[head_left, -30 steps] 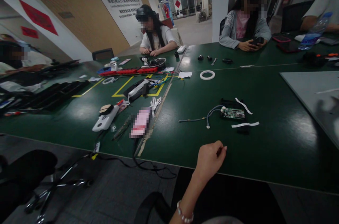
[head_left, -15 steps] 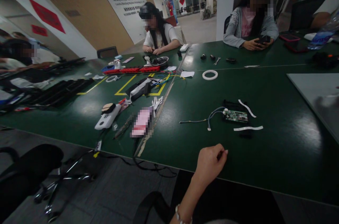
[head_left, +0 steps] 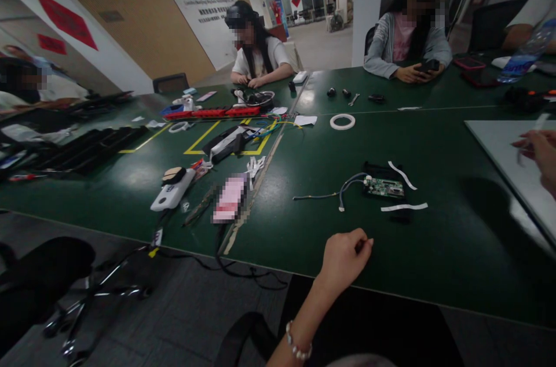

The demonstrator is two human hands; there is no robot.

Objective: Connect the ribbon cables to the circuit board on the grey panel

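My left hand [head_left: 347,254] is closed in a loose fist above the front edge of the green table, with nothing visible in it. At the right edge of the view, my right hand [head_left: 545,158] pinches a slim, pale stick-like tool [head_left: 541,122] whose kind I cannot make out; the picture cuts this hand off. Between the hands, farther back, lies a green circuit board [head_left: 384,187] in a black holder, with grey cables [head_left: 347,183] plugged in on its left. One white strip [head_left: 403,207] lies in front of the board and another white strip [head_left: 402,175] beside it.
A grey mat [head_left: 482,141] covers the right side. Behind the board are a white tape roll [head_left: 342,121] and a wrench [head_left: 354,99]. To the left lie a phone [head_left: 231,196], a white power strip [head_left: 174,188] and a black pouch [head_left: 226,144]. Two people sit across the table.
My right hand has come into view at the right edge, holding the slim tool, and casts a shadow on the table. My left hand has barely moved.
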